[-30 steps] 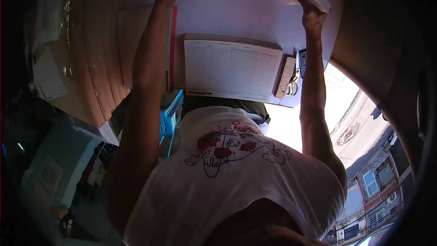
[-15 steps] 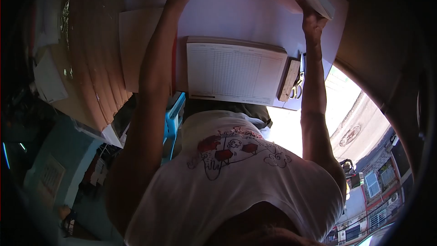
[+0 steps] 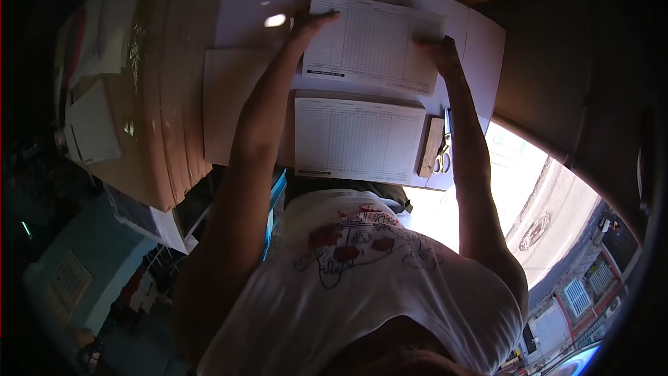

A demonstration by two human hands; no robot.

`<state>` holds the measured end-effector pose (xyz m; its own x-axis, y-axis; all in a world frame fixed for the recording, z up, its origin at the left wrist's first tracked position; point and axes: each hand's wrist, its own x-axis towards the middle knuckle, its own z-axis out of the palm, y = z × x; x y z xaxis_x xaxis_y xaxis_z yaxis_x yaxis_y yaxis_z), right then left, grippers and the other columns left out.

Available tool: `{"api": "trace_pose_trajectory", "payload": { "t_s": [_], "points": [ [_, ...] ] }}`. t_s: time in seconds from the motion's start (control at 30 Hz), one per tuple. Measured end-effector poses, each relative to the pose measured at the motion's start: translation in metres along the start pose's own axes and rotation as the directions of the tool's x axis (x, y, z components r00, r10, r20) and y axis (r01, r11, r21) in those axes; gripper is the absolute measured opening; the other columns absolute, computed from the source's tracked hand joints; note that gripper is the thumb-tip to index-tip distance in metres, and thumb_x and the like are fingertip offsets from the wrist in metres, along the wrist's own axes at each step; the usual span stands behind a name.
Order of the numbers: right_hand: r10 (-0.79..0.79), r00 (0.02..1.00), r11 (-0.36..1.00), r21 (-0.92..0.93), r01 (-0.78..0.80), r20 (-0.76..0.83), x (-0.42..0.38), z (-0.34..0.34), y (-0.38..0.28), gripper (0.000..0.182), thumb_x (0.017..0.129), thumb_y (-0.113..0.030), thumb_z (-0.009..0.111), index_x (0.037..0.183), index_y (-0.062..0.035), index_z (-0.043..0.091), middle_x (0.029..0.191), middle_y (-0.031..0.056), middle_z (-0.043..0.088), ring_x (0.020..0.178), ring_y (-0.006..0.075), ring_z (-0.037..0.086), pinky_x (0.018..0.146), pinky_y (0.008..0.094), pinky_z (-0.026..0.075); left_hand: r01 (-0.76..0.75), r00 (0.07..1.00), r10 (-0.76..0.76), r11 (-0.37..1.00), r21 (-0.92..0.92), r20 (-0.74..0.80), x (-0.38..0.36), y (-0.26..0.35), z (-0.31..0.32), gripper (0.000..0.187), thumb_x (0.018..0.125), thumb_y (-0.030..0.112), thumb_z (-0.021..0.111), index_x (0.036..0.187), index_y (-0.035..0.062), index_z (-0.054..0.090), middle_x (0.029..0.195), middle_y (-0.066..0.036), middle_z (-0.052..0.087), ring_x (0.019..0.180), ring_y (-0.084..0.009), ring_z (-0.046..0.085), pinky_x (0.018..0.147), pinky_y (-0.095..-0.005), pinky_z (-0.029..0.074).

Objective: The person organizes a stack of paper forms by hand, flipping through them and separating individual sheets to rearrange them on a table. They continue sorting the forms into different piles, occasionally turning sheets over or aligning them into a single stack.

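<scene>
A stack of printed forms (image 3: pixel 379 45) with a ruled grid lies level over the far part of the white tabletop. My left hand (image 3: pixel 311 26) grips its left edge, thumb on the top sheet. At the opposite edge my right hand (image 3: pixel 440 50) grips the same stack, its fingers slightly blurred and partly over the paper. Closer to my body sits a second, thicker stack of the same forms (image 3: pixel 358 138). Beside that stack are a small wooden block (image 3: pixel 431 147) and a pair of scissors (image 3: pixel 444 143), just left of my right forearm.
A brown board (image 3: pixel 233 108) lies at the left of the tabletop (image 3: pixel 257 0). Further left rises a large cardboard box (image 3: pixel 170 83) with papers on it. Part of a blue plastic stool (image 3: pixel 275 202) shows below the table. Bright street lies beyond the right edge.
Both hands have brought the far stack nearer and lower in view; it was raised and bent at the right, and now looks flat. The camera view has shifted too.
</scene>
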<state>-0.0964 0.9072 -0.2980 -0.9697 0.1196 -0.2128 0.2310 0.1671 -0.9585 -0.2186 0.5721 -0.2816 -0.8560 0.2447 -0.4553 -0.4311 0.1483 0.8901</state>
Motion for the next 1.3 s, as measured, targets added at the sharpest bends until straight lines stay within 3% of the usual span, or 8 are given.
{"api": "trace_pose_trajectory", "payload": {
  "t_s": [0.23, 0.3, 0.33, 0.53, 0.67, 0.77, 1.13, 1.3],
  "points": [
    [0.249, 0.965, 0.942, -0.211, -0.262, -0.087, 0.000, 0.005, -0.021, 0.048, 0.072, -0.033, 0.079, 0.099, 0.0042, 0.066, 0.084, 0.0122, 0.068, 0.072, 0.0204, 0.066, 0.067, 0.0309, 0.054, -0.173, 0.967, 0.239, 0.871, 0.461, -0.088, -0.013, -0.011, -0.020, 0.050, 0.069, 0.046, 0.073, 0.094, 0.0025, 0.069, 0.080, -0.013, 0.070, 0.072, -0.0243, 0.067, 0.069, -0.0348, 0.051],
    [0.197, 0.980, 0.980, -0.034, -0.197, 0.004, 0.002, 0.000, -0.014, 0.054, 0.069, -0.034, 0.081, 0.099, 0.0068, 0.065, 0.084, 0.0143, 0.069, 0.072, 0.0220, 0.067, 0.069, 0.0325, 0.056, -0.168, 0.965, 0.252, 0.813, 0.557, -0.076, -0.007, -0.024, -0.025, 0.047, 0.069, 0.044, 0.073, 0.091, 0.0032, 0.070, 0.077, -0.012, 0.069, 0.070, -0.0240, 0.067, 0.068, -0.0353, 0.050],
    [0.132, 0.989, 0.989, 0.064, -0.135, 0.060, 0.000, -0.002, -0.012, 0.054, 0.068, -0.034, 0.082, 0.099, 0.0071, 0.065, 0.084, 0.0143, 0.069, 0.073, 0.0216, 0.067, 0.070, 0.0328, 0.056, -0.162, 0.966, 0.245, 0.822, 0.546, -0.082, -0.009, -0.020, -0.025, 0.045, 0.068, 0.042, 0.073, 0.090, 0.0033, 0.071, 0.076, -0.011, 0.069, 0.070, -0.0237, 0.067, 0.067, -0.0354, 0.050],
    [0.258, 0.956, 0.888, -0.357, -0.291, -0.139, 0.004, 0.003, -0.027, 0.046, 0.066, -0.027, 0.082, 0.100, 0.0005, 0.067, 0.086, 0.0101, 0.070, 0.076, 0.0186, 0.067, 0.072, 0.0311, 0.054, -0.146, 0.962, 0.256, 0.778, 0.611, -0.097, -0.007, -0.014, -0.020, 0.043, 0.066, 0.041, 0.073, 0.085, 0.0025, 0.071, 0.074, -0.013, 0.068, 0.068, -0.0264, 0.066, 0.067, -0.0367, 0.049],
    [0.083, 0.995, 0.991, -0.097, -0.088, -0.049, -0.001, -0.006, -0.014, 0.054, 0.070, -0.041, 0.077, 0.101, 0.0012, 0.064, 0.089, 0.0130, 0.069, 0.082, 0.0230, 0.067, 0.075, 0.0348, 0.053, -0.140, 0.955, 0.274, 0.753, 0.643, -0.113, -0.004, -0.019, -0.024, 0.046, 0.065, 0.043, 0.073, 0.085, 0.0020, 0.071, 0.073, -0.015, 0.068, 0.069, -0.0289, 0.067, 0.067, -0.0379, 0.049],
    [0.170, 0.926, 0.692, -0.629, -0.355, -0.336, 0.009, 0.000, -0.009, 0.066, 0.063, -0.048, 0.079, 0.107, -0.0024, 0.062, 0.103, 0.0151, 0.068, 0.095, 0.0288, 0.065, 0.083, 0.0395, 0.052, -0.137, 0.961, 0.265, 0.702, 0.699, -0.077, -0.008, -0.011, -0.021, 0.047, 0.064, 0.045, 0.073, 0.085, 0.0038, 0.071, 0.073, -0.014, 0.068, 0.069, -0.0285, 0.067, 0.068, -0.0374, 0.050],
    [-0.010, 0.905, 0.635, -0.702, -0.323, -0.426, -0.008, 0.012, -0.017, 0.078, 0.063, -0.056, 0.077, 0.117, -0.0046, 0.056, 0.112, 0.0170, 0.061, 0.110, 0.0319, 0.057, 0.092, 0.0424, 0.048, -0.139, 0.954, 0.288, 0.668, 0.731, -0.082, -0.013, -0.006, -0.018, 0.049, 0.066, 0.047, 0.073, 0.091, 0.0044, 0.070, 0.087, -0.015, 0.069, 0.083, -0.0318, 0.067, 0.074, -0.0396, 0.050],
    [-0.099, 0.925, 0.640, -0.736, -0.222, -0.366, -0.023, -0.004, 0.004, 0.078, 0.066, -0.051, 0.078, 0.119, 0.0017, 0.054, 0.108, 0.0195, 0.063, 0.105, 0.0326, 0.060, 0.090, 0.0424, 0.049, -0.009, 0.948, 0.274, 0.525, 0.851, -0.159, -0.026, -0.006, -0.018, 0.061, 0.072, 0.048, 0.073, 0.103, -0.0032, 0.062, 0.104, -0.022, 0.063, 0.097, -0.0336, 0.063, 0.081, -0.0397, 0.049]
  ]
}}
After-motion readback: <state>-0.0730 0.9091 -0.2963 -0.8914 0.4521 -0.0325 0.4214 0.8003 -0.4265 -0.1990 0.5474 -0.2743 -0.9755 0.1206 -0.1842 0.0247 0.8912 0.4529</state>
